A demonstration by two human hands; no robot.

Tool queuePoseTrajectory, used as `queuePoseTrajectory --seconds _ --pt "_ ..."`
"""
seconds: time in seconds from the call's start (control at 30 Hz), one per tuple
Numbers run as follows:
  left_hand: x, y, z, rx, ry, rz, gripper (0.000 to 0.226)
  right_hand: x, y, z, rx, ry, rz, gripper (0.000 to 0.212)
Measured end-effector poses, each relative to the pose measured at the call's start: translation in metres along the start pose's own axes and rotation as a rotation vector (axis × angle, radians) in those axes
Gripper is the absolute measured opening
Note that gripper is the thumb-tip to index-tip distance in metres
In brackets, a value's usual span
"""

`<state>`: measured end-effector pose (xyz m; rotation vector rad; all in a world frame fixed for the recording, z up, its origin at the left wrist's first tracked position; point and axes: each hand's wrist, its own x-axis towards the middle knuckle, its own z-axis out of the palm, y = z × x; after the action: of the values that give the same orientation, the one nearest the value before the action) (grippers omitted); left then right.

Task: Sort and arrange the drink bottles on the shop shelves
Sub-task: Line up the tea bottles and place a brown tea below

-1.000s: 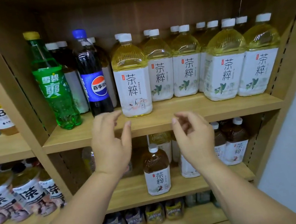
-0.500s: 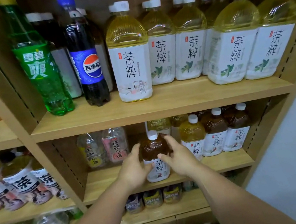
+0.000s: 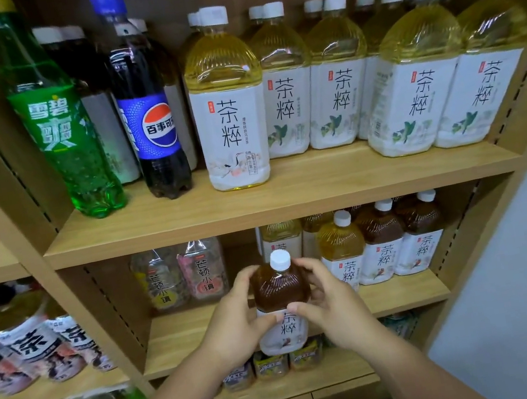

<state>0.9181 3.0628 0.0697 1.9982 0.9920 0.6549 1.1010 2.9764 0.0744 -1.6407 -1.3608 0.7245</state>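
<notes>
Regrouping step: left hand (image 3: 237, 324) and right hand (image 3: 335, 312) each have a grip wrapped round the brown bottle (image 3: 279, 286) at the shelf (image 3: 408, 293) front edge; next move probably slots it upright beside the matching brown pair (image 3: 402, 236) on the right.

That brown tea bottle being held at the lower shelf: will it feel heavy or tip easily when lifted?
Probably heavy for its size: the brown tea bottle looks full nearly to its cap. Likely firm, since the left hand and right hand grip its sides without visible denting. Its broad body should resist tipping.
</notes>
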Motion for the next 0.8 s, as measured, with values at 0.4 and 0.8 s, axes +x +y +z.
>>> queuePoseTrajectory --seconds 0.4,0.8 --pt "-0.014 0.178 -0.054 -0.023 0.228 0.343 0.081 -0.031 -0.128 -0.122 0.118 0.315 -0.379 0.055" --pt "0.064 0.248 -0.071 0.033 0.281 0.415 0.065 0.035 -0.168 -0.172 -0.030 0.425 -0.465 0.062"
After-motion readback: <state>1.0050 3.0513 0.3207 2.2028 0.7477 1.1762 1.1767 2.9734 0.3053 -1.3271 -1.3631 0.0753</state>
